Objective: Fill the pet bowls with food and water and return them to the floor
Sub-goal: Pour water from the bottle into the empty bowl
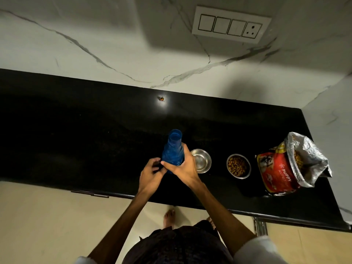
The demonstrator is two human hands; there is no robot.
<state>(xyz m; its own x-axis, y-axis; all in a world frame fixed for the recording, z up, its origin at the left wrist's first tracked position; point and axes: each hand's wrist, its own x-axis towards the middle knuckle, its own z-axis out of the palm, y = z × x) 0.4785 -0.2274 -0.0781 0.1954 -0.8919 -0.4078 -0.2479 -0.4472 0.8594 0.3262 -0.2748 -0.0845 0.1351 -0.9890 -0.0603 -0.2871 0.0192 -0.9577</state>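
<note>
Landmark: black counter point(76, 130). Nearest its front edge, left hand point(150, 177) with fingers curled round a small dark object, possibly the cap; identity unclear. Right hand point(182, 168) wraps the lower body of the blue bottle point(172, 149), mouth open, upright on the counter. Just right of it, empty steel bowl point(202, 161). Further right, steel bowl of kibble point(238, 166), then open puppy food bag point(285, 168) at the counter's right end.

Home kitchen: black counter point(76, 130), marble wall point(95, 35), switch panel point(231, 24).
</note>
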